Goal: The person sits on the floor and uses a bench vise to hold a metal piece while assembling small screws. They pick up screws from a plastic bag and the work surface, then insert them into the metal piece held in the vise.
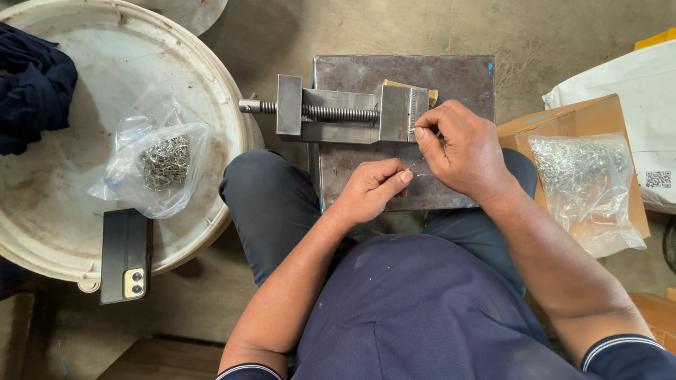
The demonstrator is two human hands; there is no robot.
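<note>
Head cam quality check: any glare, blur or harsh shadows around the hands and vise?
Head view: even, soft light, no hard shadows. The vise, left hand and right hand are sharp, with no motion blur. The small wire piece at the fingertips is too thin to resolve well. Mild glare on the plastic bags. Slight wide-angle bowing at the white tub rim.

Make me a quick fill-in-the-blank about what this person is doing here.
1. The right hand touches the jaw end of a metal ____.
2. The left hand pinches a thin ____ piece.
3. The phone lies on a white ____.
4. The bag of metal parts rests on a cardboard ____.

Missing words: vise; metal; lid; box
</note>
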